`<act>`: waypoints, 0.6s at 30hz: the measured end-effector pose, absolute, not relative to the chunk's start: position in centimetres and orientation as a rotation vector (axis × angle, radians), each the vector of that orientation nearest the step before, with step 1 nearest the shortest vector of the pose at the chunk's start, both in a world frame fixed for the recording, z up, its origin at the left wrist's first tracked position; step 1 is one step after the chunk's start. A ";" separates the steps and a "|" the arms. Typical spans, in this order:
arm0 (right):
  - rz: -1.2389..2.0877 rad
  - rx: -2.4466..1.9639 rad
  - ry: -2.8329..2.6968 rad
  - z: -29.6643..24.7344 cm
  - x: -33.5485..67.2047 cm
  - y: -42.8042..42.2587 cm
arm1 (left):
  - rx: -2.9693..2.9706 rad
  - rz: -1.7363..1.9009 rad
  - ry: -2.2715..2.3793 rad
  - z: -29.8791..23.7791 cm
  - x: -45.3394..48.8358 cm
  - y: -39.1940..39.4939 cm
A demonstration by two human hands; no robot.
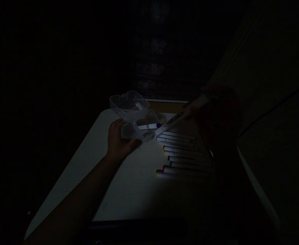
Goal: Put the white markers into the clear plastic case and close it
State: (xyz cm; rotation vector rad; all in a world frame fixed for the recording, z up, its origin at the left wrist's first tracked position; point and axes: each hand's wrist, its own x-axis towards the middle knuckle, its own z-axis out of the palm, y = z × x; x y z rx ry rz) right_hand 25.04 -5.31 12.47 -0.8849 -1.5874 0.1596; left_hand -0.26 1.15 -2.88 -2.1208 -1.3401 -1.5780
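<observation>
My left hand point(119, 142) is closed around the near-left side of a clear plastic case point(129, 105), whose lid stands tipped up at the back. Inside the case lies a white marker with a purple cap point(148, 126). Over the case's right edge, my right hand point(217, 115) grips another white marker point(179, 116), tilted with its lower end down toward the opening. This marker has dark lettering and a teal upper end. Deep shadow covers most of the right hand. Several capped markers point(183, 159) lie side by side on the table, right of the case.
The pale table point(129, 190) has rounded corners and narrows toward the back. A dark object point(136, 228) lies along its near edge. Behind it, a brownish strip point(167, 107) borders a dark, faintly reflecting surface. The room is very dim, and the surroundings are hard to make out.
</observation>
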 end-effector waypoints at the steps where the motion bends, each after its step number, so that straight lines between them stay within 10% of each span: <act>1: 0.179 -0.873 -1.601 12.4 24.9 -5.3 | -2.123 -1.580 -1.326 -2.8 -0.3 1.2; 18: 0.014 -1.059 -1.858 11.4 25.5 -4.4 | -2.101 -1.612 -1.310 -2.4 -0.2 1.1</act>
